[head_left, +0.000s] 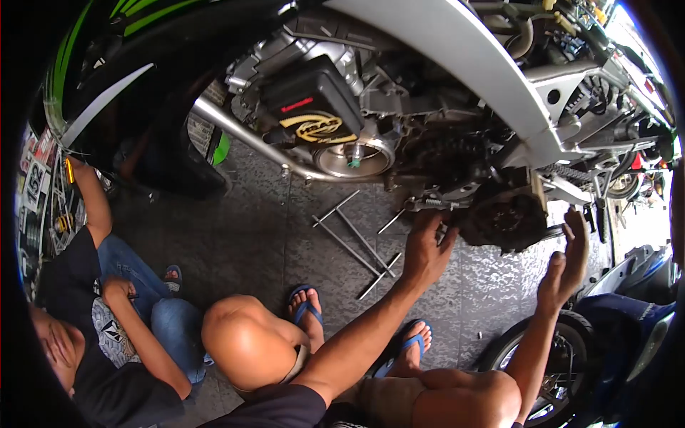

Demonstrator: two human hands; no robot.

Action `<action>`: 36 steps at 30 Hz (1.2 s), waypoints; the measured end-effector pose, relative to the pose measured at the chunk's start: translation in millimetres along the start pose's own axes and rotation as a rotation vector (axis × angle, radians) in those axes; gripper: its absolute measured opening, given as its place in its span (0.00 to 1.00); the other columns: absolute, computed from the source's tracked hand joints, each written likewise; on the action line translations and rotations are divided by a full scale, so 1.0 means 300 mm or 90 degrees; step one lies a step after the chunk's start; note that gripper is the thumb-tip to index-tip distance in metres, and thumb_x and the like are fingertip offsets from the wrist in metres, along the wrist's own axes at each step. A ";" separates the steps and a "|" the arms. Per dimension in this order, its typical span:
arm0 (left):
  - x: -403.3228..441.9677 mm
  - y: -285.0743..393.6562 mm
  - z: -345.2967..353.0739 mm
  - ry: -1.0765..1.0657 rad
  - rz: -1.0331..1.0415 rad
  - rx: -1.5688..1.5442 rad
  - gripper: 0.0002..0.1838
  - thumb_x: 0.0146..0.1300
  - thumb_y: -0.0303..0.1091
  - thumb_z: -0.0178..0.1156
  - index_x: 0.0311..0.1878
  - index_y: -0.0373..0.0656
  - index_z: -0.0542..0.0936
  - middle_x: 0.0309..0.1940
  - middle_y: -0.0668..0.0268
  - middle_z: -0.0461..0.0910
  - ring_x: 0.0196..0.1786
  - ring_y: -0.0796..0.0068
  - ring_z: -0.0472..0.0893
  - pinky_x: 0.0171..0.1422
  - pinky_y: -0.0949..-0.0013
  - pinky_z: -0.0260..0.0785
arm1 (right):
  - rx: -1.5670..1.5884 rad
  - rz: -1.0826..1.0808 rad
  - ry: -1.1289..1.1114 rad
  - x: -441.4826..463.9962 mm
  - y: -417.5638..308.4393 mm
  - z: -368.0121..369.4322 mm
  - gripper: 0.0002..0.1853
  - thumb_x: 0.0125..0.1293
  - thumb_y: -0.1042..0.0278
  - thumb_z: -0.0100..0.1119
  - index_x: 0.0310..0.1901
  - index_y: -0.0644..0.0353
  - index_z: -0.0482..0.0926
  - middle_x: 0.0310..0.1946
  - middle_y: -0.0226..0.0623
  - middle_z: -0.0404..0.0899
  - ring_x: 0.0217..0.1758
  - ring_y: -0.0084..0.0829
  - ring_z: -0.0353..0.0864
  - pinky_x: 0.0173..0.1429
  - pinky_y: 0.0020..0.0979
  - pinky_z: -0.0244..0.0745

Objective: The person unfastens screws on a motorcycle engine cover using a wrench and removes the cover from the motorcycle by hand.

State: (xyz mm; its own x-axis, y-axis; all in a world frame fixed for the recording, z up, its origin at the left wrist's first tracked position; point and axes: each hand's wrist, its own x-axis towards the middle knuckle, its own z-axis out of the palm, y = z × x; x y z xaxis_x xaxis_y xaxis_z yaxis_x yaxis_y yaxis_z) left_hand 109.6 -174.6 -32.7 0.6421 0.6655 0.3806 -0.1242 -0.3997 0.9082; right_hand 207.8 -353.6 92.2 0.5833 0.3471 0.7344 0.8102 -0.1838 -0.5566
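A dark, greasy round engine part point(505, 217) sits low on the motorcycle, between my two hands. My left hand point(428, 253) is at its left edge, under a small silver lever with a spring point(441, 205). The fingers curl up there, and what they grip is partly hidden. On the other side, my right hand point(564, 274) is raised with fingers stretched out and thumb apart. Its fingers are beside a short metal bar point(553, 232); I cannot tell whether they touch it. A black cover with yellow and red lettering point(314, 103) is farther left on the engine.
T-handle wrenches point(354, 239) lie on the dark tiled floor point(250, 242). A silver frame beam point(464, 64) arches overhead. Another person point(128, 314) sits at the left, one arm raised. A blue motorcycle point(621, 321) with its wheel point(571, 357) stands at the right.
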 end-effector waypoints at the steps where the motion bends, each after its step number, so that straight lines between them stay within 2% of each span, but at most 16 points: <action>1: -0.005 0.008 0.002 0.000 -0.042 -0.023 0.12 0.60 0.26 0.63 0.47 0.38 0.77 0.38 0.61 0.77 0.38 0.71 0.79 0.41 0.69 0.75 | -0.012 0.005 0.011 -0.008 -0.024 -0.006 0.41 0.66 0.40 0.56 0.64 0.73 0.65 0.61 0.53 0.71 0.66 0.43 0.70 0.67 0.43 0.64; 3: -0.009 0.045 -0.018 0.003 -0.073 -0.056 0.12 0.60 0.26 0.63 0.48 0.38 0.77 0.39 0.62 0.77 0.37 0.72 0.79 0.41 0.69 0.75 | -0.039 0.024 0.037 -0.020 -0.080 -0.010 0.34 0.69 0.45 0.55 0.61 0.73 0.70 0.55 0.50 0.76 0.59 0.39 0.76 0.62 0.39 0.70; 5: -0.019 0.053 -0.019 0.059 -0.099 -0.122 0.10 0.63 0.28 0.62 0.46 0.38 0.79 0.34 0.65 0.77 0.32 0.78 0.77 0.37 0.72 0.72 | 0.001 0.069 -0.003 -0.036 -0.134 -0.013 0.21 0.69 0.64 0.58 0.56 0.73 0.74 0.48 0.44 0.79 0.50 0.31 0.78 0.56 0.33 0.72; 7: -0.039 0.072 -0.050 0.063 -0.161 -0.125 0.08 0.64 0.30 0.61 0.44 0.38 0.79 0.32 0.63 0.77 0.31 0.75 0.77 0.35 0.70 0.71 | 0.039 0.159 -0.090 -0.036 -0.208 -0.004 0.15 0.63 0.81 0.58 0.51 0.72 0.77 0.39 0.38 0.80 0.43 0.26 0.78 0.51 0.28 0.72; 10: -0.057 0.076 -0.079 0.064 -0.226 -0.145 0.09 0.68 0.34 0.58 0.36 0.37 0.80 0.23 0.64 0.76 0.26 0.73 0.76 0.30 0.68 0.67 | 0.003 0.152 -0.293 -0.006 -0.286 0.029 0.12 0.53 0.86 0.61 0.40 0.70 0.81 0.30 0.40 0.81 0.33 0.27 0.80 0.41 0.27 0.74; 12: -0.059 0.102 -0.105 0.085 -0.213 -0.151 0.12 0.70 0.35 0.56 0.34 0.36 0.79 0.20 0.72 0.73 0.25 0.86 0.70 0.29 0.77 0.62 | -0.072 0.117 -0.378 0.024 -0.351 0.058 0.11 0.48 0.85 0.65 0.36 0.66 0.83 0.24 0.41 0.80 0.27 0.33 0.81 0.34 0.29 0.73; 16: -0.058 0.200 -0.097 0.155 -0.234 -0.328 0.08 0.70 0.32 0.57 0.43 0.37 0.81 0.23 0.74 0.73 0.28 0.88 0.71 0.31 0.81 0.64 | -0.068 0.079 -0.460 0.072 -0.430 0.097 0.08 0.47 0.77 0.71 0.32 0.62 0.83 0.21 0.37 0.79 0.23 0.33 0.79 0.30 0.32 0.71; 18: -0.087 0.223 -0.131 -0.012 -0.323 -0.227 0.14 0.72 0.39 0.54 0.39 0.37 0.79 0.22 0.73 0.73 0.28 0.87 0.71 0.32 0.80 0.63 | -0.011 -0.087 -0.545 0.113 -0.454 0.127 0.11 0.48 0.66 0.73 0.27 0.60 0.80 0.18 0.34 0.77 0.20 0.30 0.77 0.28 0.31 0.67; 20: -0.094 0.289 -0.134 0.025 -0.364 -0.424 0.24 0.75 0.49 0.46 0.32 0.39 0.76 0.20 0.73 0.69 0.27 0.82 0.69 0.34 0.73 0.63 | -0.017 -0.127 -0.565 0.122 -0.466 0.160 0.15 0.49 0.57 0.73 0.24 0.57 0.77 0.18 0.32 0.73 0.21 0.30 0.74 0.30 0.33 0.64; 21: -0.094 0.296 -0.111 0.042 -0.370 -0.583 0.29 0.75 0.56 0.40 0.38 0.38 0.78 0.27 0.69 0.75 0.34 0.79 0.73 0.44 0.70 0.65 | 0.009 -0.161 -0.500 0.113 -0.469 0.192 0.15 0.51 0.57 0.72 0.25 0.57 0.77 0.20 0.33 0.72 0.22 0.32 0.73 0.31 0.34 0.64; 22: -0.093 0.316 -0.093 0.035 -0.528 -0.856 0.33 0.74 0.59 0.37 0.46 0.35 0.77 0.36 0.64 0.78 0.42 0.74 0.75 0.54 0.67 0.65 | 0.035 -0.194 -0.435 0.096 -0.469 0.221 0.15 0.53 0.57 0.71 0.26 0.57 0.76 0.21 0.33 0.71 0.23 0.34 0.72 0.32 0.35 0.63; 25: -0.107 0.369 -0.094 -0.037 -0.690 -1.173 0.33 0.74 0.59 0.36 0.48 0.35 0.77 0.37 0.63 0.78 0.43 0.73 0.75 0.55 0.66 0.65 | 0.094 -0.173 -0.458 -0.001 -0.455 0.296 0.14 0.56 0.56 0.68 0.34 0.57 0.78 0.32 0.38 0.75 0.35 0.38 0.73 0.41 0.39 0.64; 28: -0.098 0.393 -0.144 -0.098 -0.675 -1.270 0.34 0.74 0.60 0.35 0.50 0.35 0.76 0.38 0.62 0.78 0.44 0.72 0.75 0.56 0.66 0.65 | 0.043 -0.166 -0.559 -0.047 -0.430 0.311 0.23 0.59 0.46 0.61 0.45 0.58 0.80 0.40 0.37 0.78 0.46 0.41 0.75 0.53 0.43 0.64; 31: -0.080 0.399 -0.225 -0.128 -0.641 -1.319 0.35 0.74 0.60 0.33 0.52 0.35 0.76 0.39 0.61 0.78 0.45 0.71 0.76 0.58 0.65 0.65 | -0.028 -0.282 -0.620 -0.051 -0.446 0.270 0.32 0.60 0.38 0.55 0.55 0.57 0.78 0.54 0.39 0.79 0.63 0.41 0.73 0.70 0.47 0.57; 34: -0.045 0.387 -0.266 -0.078 -0.546 -1.271 0.36 0.74 0.61 0.32 0.54 0.35 0.75 0.40 0.60 0.78 0.45 0.69 0.76 0.59 0.65 0.65 | -0.023 -0.286 -0.588 -0.090 -0.399 0.248 0.34 0.61 0.37 0.54 0.55 0.61 0.78 0.56 0.46 0.78 0.63 0.45 0.75 0.72 0.48 0.54; 36: -0.034 0.344 -0.266 -0.026 -0.484 -1.177 0.32 0.74 0.59 0.36 0.37 0.38 0.77 0.31 0.61 0.75 0.39 0.69 0.75 0.58 0.66 0.66 | -0.018 -0.269 -0.578 -0.106 -0.361 0.229 0.31 0.60 0.43 0.58 0.54 0.64 0.78 0.54 0.47 0.79 0.60 0.45 0.77 0.69 0.47 0.61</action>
State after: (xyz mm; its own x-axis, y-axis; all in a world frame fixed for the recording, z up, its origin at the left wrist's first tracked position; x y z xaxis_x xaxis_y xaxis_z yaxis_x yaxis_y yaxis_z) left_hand 29.9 -172.3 71.1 0.9403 0.3315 -0.0768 -0.3378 0.9368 -0.0913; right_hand 97.4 -281.5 102.4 -0.0087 0.9577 0.2877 0.9488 0.0988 -0.3001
